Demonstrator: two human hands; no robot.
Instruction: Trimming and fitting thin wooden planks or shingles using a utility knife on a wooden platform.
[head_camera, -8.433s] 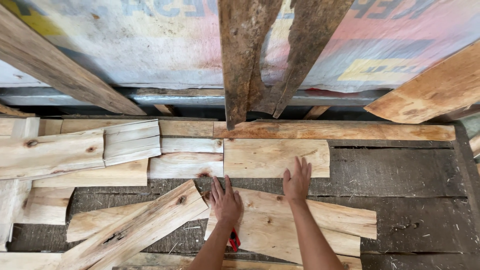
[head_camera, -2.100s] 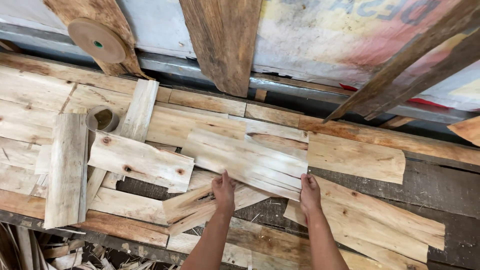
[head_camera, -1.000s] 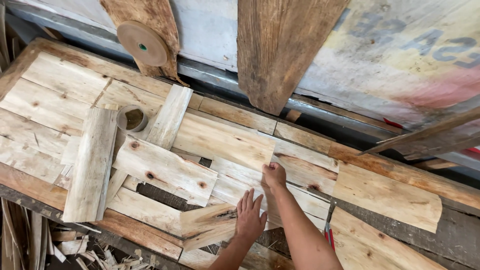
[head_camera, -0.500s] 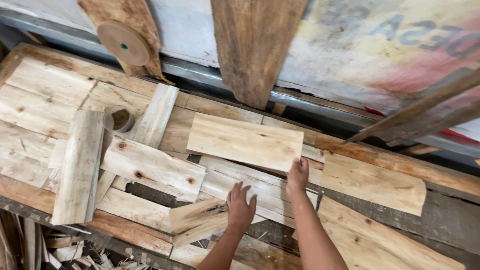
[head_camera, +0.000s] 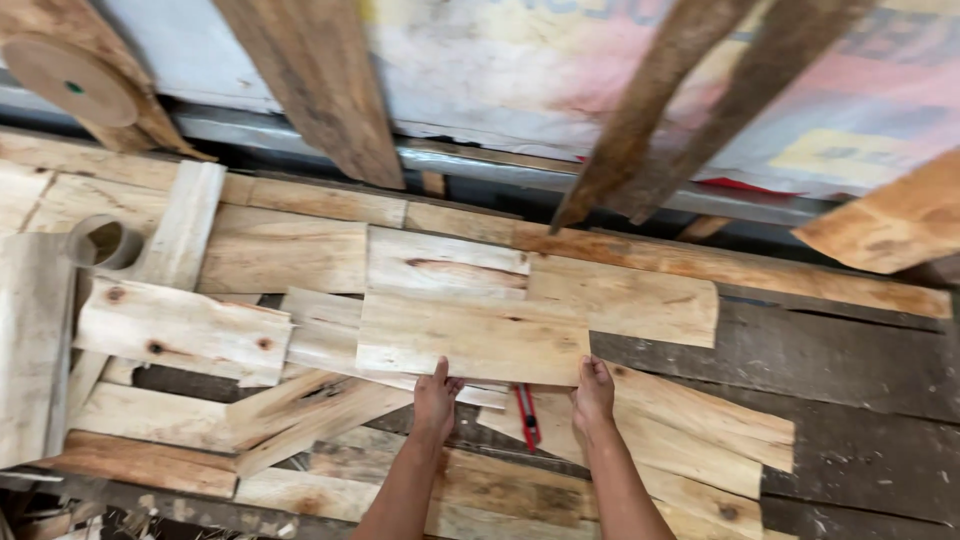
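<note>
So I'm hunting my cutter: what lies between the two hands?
In the head view, a red-handled cutter lies on the boards between the left hand and right hand, just below the pale board they hold.

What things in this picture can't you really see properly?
- Red tool, head view: mostly hidden under the pale board both hands grip, so its kind is unclear.
- Left hand and right hand: fingertips tucked beneath the board's edge.
- Round wooden disc: cut off by the top-left corner.
- Leaning planks: tops cut off by the upper edge.
</note>
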